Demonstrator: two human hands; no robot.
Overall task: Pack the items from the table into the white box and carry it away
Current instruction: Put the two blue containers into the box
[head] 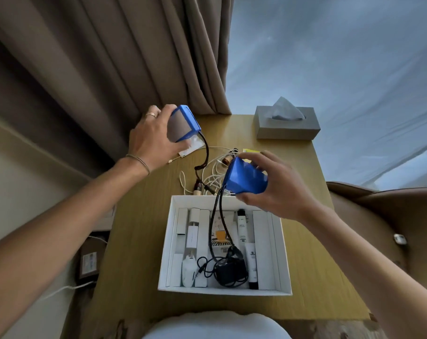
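Note:
The open white box (164,250) sits on the wooden table (139,216), holding white cartons, tubes, a card and a black adapter with cord. My left hand (151,140) holds a blue-framed flat device (183,123) up over the table's far left; a dark braided cable hangs from it. My right hand (276,189) grips a second blue device (246,177) just above the box's far edge, its black cable (219,223) trailing down into the box. A tangle of white cables (212,174) and a small white packet (195,145) lie behind the box.
A grey tissue box (287,126) stands at the table's far right corner, and a yellow item (250,150) lies near it. Brown curtains hang at the back left. A brown chair (388,216) is to the right; a parcel (89,260) sits on the floor left.

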